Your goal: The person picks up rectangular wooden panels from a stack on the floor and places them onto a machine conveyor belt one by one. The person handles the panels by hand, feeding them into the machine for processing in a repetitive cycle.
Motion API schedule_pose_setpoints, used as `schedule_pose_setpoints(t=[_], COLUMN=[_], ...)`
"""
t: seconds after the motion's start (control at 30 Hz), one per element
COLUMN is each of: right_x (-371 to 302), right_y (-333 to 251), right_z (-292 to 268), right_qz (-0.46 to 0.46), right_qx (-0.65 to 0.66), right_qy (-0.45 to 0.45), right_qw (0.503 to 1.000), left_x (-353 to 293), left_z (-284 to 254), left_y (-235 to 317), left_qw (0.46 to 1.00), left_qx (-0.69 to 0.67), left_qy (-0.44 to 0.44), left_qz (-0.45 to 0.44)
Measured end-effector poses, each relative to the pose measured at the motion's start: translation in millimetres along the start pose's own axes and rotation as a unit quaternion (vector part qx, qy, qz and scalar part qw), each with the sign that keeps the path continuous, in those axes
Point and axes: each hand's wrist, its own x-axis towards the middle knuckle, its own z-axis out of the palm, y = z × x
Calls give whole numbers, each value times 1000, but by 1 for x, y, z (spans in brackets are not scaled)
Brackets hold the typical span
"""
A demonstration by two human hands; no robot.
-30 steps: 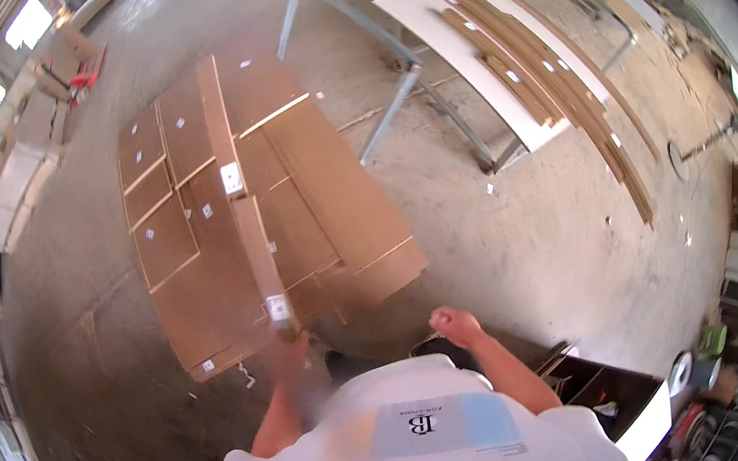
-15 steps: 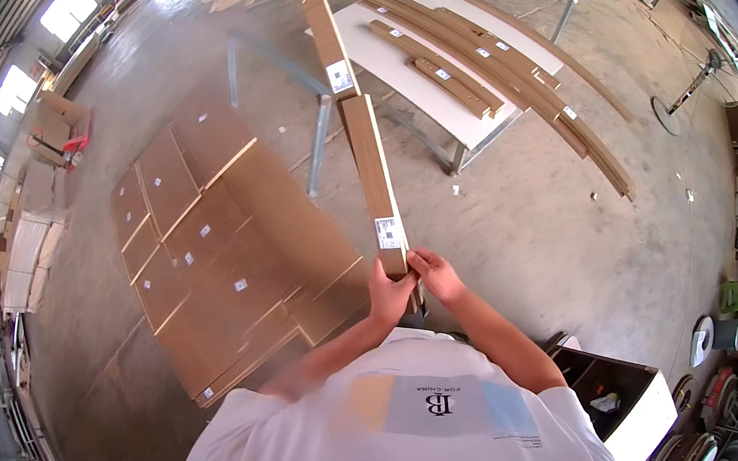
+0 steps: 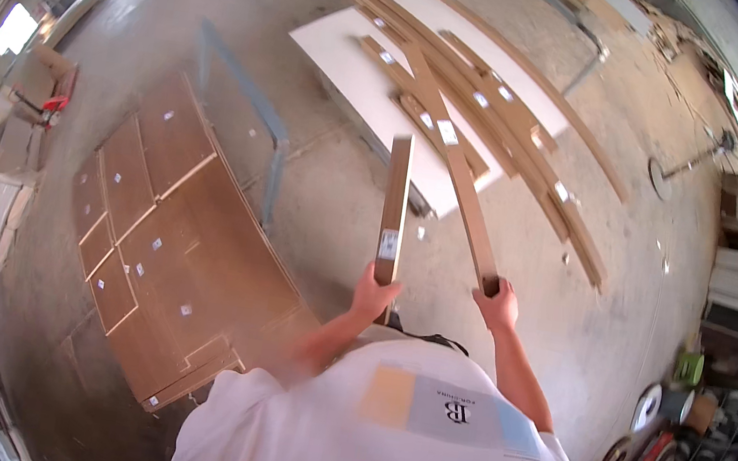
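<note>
Fingers (image 3: 369,279) of the left hand (image 3: 372,297) are wrapped around a short board (image 3: 396,187); a longer board (image 3: 467,192) is grasped by the right hand (image 3: 499,307). More boards (image 3: 533,169) are laid on the far worktop (image 3: 332,39).

The person's left hand (image 3: 373,293) is wrapped in a grip, thumb toward the right; the right hand (image 3: 499,305), set apart from it, also grips, thumb toward the left. The left forearm (image 3: 330,336), blurred near the elbow, slants inward; the right forearm (image 3: 522,375) angles forward and leftward.
</note>
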Motion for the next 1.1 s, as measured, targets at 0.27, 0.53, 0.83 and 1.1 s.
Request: schedule_pose_setpoints(t=[0.27, 0.53, 0.83, 1.1], right_x=[152, 345, 482, 502], right_y=[-11, -33, -70, -83], right_z=[-4, 23, 62, 100], right_qz=[-38, -104, -102, -90], right_qx=[1, -37, -90, -131], right_qy=[-30, -90, -126, -157], right_qw=[999, 990, 983, 975], left_x=[80, 109, 143, 226], left_z=[-38, 14, 102, 147], left_y=[-2, 8, 71, 97], left_qw=[976, 944, 903, 909], left_qx=[103, 39, 43, 9], left_qy=[86, 223, 295, 268], left_qz=[-173, -239, -308, -318])
